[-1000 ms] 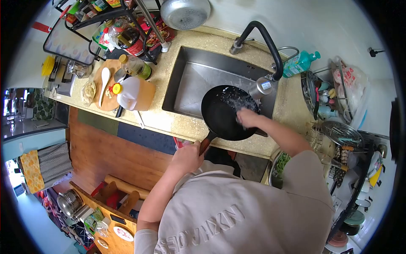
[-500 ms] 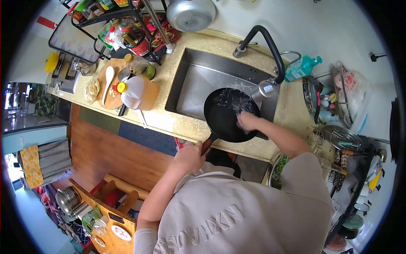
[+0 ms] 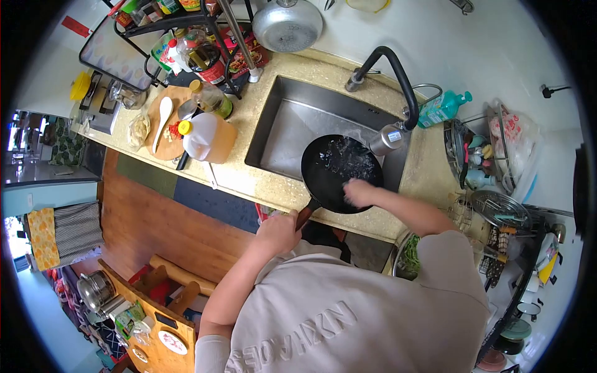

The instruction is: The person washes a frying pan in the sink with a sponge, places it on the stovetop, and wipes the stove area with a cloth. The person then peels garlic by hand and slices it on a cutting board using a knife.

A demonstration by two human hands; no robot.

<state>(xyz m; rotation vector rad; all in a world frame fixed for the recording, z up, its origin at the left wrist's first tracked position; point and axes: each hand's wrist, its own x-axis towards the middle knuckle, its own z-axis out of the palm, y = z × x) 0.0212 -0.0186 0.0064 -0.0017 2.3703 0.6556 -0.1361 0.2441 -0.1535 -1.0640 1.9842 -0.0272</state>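
1 blk frying pan [image 3: 323, 183] over sink [image 3: 281, 148]: L hand [image 3: 278, 234] grips handle [image 3: 305, 216], prob. to steady it; R hand [image 3: 359, 193] inside, blurred, can't tell grip.

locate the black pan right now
In the head view, the black pan is over the front right of the sink, beside the faucet head, its handle in the left hand.

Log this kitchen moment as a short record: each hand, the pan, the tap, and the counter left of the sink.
Left hand: gripping the pan's handle
Right hand: at the pan's near right part; blurred, anything held is unclear
Pan: black, over the sink, overlapping its front edge; wet inside
Tap: black, arched, silver head by the pan's far right rim
Counter: yellow-capped jug, bottle, round board, white spoon
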